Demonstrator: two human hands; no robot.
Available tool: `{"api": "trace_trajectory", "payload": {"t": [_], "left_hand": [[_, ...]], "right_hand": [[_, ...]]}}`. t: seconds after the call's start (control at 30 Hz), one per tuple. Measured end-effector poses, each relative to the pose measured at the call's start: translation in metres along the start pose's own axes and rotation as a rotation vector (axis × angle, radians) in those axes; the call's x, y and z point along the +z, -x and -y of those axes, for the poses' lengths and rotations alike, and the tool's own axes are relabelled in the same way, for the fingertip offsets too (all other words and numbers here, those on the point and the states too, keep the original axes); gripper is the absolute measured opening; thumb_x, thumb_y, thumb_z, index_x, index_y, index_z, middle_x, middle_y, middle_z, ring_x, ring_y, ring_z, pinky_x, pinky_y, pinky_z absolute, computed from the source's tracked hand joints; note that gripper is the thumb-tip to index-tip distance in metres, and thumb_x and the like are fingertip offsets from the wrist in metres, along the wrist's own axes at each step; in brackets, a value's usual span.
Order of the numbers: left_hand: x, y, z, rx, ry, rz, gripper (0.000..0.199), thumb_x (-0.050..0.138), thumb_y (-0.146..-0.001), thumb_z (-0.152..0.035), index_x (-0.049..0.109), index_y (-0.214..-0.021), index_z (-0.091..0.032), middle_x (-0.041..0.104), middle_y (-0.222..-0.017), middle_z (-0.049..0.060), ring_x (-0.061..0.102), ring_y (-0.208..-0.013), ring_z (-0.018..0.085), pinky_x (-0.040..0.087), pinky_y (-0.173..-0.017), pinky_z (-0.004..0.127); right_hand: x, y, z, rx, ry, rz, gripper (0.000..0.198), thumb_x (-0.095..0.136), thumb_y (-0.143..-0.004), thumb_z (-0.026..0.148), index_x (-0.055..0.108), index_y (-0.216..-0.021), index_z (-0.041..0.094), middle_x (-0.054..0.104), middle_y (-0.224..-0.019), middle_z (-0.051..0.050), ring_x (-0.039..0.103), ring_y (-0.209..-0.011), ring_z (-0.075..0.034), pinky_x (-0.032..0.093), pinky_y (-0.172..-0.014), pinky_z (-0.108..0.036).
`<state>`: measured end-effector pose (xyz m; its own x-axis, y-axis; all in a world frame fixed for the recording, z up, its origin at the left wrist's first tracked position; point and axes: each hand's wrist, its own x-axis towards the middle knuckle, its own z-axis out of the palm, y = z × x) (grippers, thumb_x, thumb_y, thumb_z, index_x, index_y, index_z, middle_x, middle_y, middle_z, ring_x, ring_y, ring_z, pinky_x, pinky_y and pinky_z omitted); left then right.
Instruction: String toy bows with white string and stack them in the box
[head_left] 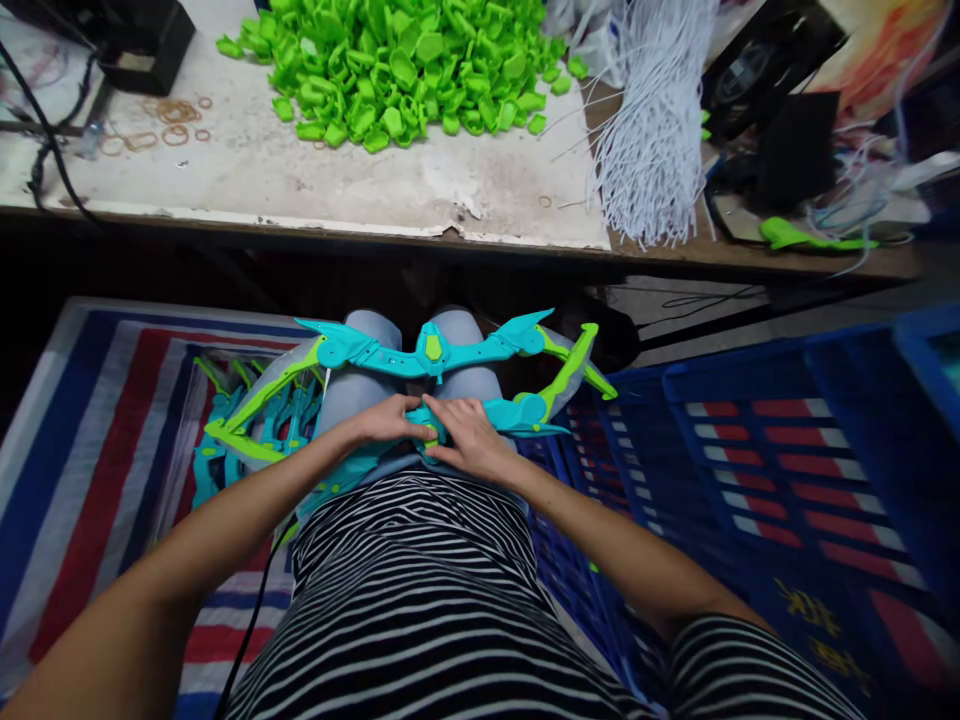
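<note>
Two teal toy bows with lime-green tips lie across my lap. The farther toy bow [476, 355] rests over my thighs, a green piece at its middle, and neither hand touches it. Around the middle of the nearer toy bow [514, 413], my left hand [391, 418] is closed from the left side. My right hand [471, 438] is closed on the same middle part, its fingers and thumb beside a small green piece [430, 436]. The fingers partly hide this part, and my left forearm covers some of that bow's left side.
More teal and green bows [212, 470] lie on a striped sheet [97, 480] at left. Blue plastic crates [720, 400] stand at right. On the workbench [300, 190] ahead are a heap of green plastic pieces [420, 70], a bundle of white strings [652, 130] and rubber bands [176, 115].
</note>
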<state>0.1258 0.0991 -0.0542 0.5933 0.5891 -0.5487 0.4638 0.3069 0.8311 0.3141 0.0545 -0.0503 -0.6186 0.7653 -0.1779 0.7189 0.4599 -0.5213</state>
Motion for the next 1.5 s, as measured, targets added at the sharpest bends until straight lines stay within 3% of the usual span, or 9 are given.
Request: {"api": "trace_trajectory", "payload": {"t": [0.23, 0.53, 0.73, 0.87, 0.97, 1.07, 1.2, 1.37, 1.5], "left_hand": [[0.001, 0.001, -0.001, 0.027, -0.147, 0.001, 0.059, 0.063, -0.069, -0.053, 0.064, -0.105, -0.007, 0.068, -0.087, 0.006, 0.058, -0.082, 0.022, 0.045, -0.069, 0.028], [0.0, -0.004, 0.01, 0.128, -0.348, -0.099, 0.053, 0.065, -0.07, -0.056, 0.064, -0.095, -0.009, 0.064, -0.074, 0.004, 0.055, -0.067, 0.017, 0.042, -0.063, 0.026], [0.003, 0.016, -0.004, 0.098, -0.234, 0.066, 0.052, 0.061, -0.074, -0.055, 0.062, -0.104, -0.013, 0.065, -0.078, 0.002, 0.056, -0.064, 0.016, 0.044, -0.059, 0.025], [0.023, 0.046, -0.015, 0.173, -0.542, -0.094, 0.048, 0.058, -0.082, -0.044, 0.056, -0.124, -0.02, 0.065, -0.092, 0.006, 0.061, -0.078, 0.02, 0.047, -0.071, 0.029], [0.036, 0.058, -0.009, 0.3, -0.887, -0.341, 0.048, 0.052, -0.086, -0.022, 0.05, -0.133, -0.035, 0.061, -0.111, 0.009, 0.061, -0.092, 0.023, 0.049, -0.079, 0.035], [0.04, 0.051, 0.006, 0.439, -1.112, -0.508, 0.057, 0.05, -0.084, -0.009, 0.051, -0.13, -0.043, 0.05, -0.135, 0.011, 0.054, -0.113, 0.028, 0.048, -0.086, 0.042], [0.04, 0.039, 0.024, 0.471, -1.148, -0.485, 0.055, 0.061, -0.08, -0.018, 0.052, -0.13, -0.042, 0.036, -0.148, 0.011, 0.044, -0.127, 0.034, 0.047, -0.09, 0.047], [0.028, 0.025, 0.013, 0.555, -1.012, -0.643, 0.048, 0.057, -0.084, -0.031, 0.052, -0.132, -0.026, 0.039, -0.145, 0.016, 0.038, -0.132, 0.033, 0.042, -0.099, 0.05], [0.01, -0.009, -0.005, 0.496, -1.039, -0.806, 0.046, 0.056, -0.085, -0.037, 0.055, -0.127, -0.018, 0.045, -0.138, 0.02, 0.038, -0.131, 0.037, 0.036, -0.103, 0.057]], "right_hand": [[0.005, 0.002, -0.002, -0.013, -0.064, -0.079, 0.072, 0.061, -0.083, 0.046, 0.033, -0.142, 0.017, 0.056, -0.124, -0.015, 0.051, -0.107, -0.028, 0.037, -0.091, -0.044], [0.009, 0.0, -0.008, -0.059, 0.134, -0.081, 0.083, 0.051, -0.085, 0.055, 0.021, -0.148, 0.01, 0.057, -0.113, -0.018, 0.05, -0.1, -0.031, 0.039, -0.084, -0.046], [-0.004, 0.003, -0.003, -0.022, 0.08, 0.003, 0.077, 0.061, -0.079, 0.056, 0.039, -0.139, 0.012, 0.061, -0.107, -0.015, 0.055, -0.1, -0.028, 0.042, -0.086, -0.046], [-0.038, 0.016, -0.001, -0.077, -0.108, -0.008, 0.048, 0.058, -0.087, 0.042, 0.053, -0.128, 0.018, 0.066, -0.103, -0.01, 0.06, -0.097, -0.022, 0.046, -0.086, -0.038], [-0.066, 0.019, -0.005, -0.061, -0.229, -0.206, 0.035, 0.053, -0.089, 0.041, 0.063, -0.116, 0.02, 0.068, -0.099, -0.007, 0.063, -0.092, -0.019, 0.049, -0.083, -0.034], [-0.095, 0.007, -0.021, 0.107, -0.189, -0.516, 0.029, 0.05, -0.091, 0.036, 0.068, -0.106, 0.019, 0.07, -0.096, -0.008, 0.063, -0.092, -0.02, 0.049, -0.085, -0.034], [-0.148, -0.029, -0.06, 0.483, -0.051, -0.778, 0.029, 0.045, -0.09, 0.027, 0.07, -0.099, 0.017, 0.07, -0.1, -0.008, 0.063, -0.096, -0.021, 0.047, -0.088, -0.032], [-0.224, -0.08, -0.118, 0.924, 0.067, -0.722, 0.033, 0.045, -0.09, 0.032, 0.069, -0.102, 0.014, 0.067, -0.108, -0.015, 0.061, -0.105, -0.026, 0.045, -0.09, -0.035], [-0.263, -0.111, -0.152, 1.031, 0.105, -0.594, 0.039, 0.062, -0.08, 0.03, 0.064, -0.111, 0.006, 0.062, -0.115, -0.022, 0.057, -0.112, -0.03, 0.045, -0.091, -0.039]]}}
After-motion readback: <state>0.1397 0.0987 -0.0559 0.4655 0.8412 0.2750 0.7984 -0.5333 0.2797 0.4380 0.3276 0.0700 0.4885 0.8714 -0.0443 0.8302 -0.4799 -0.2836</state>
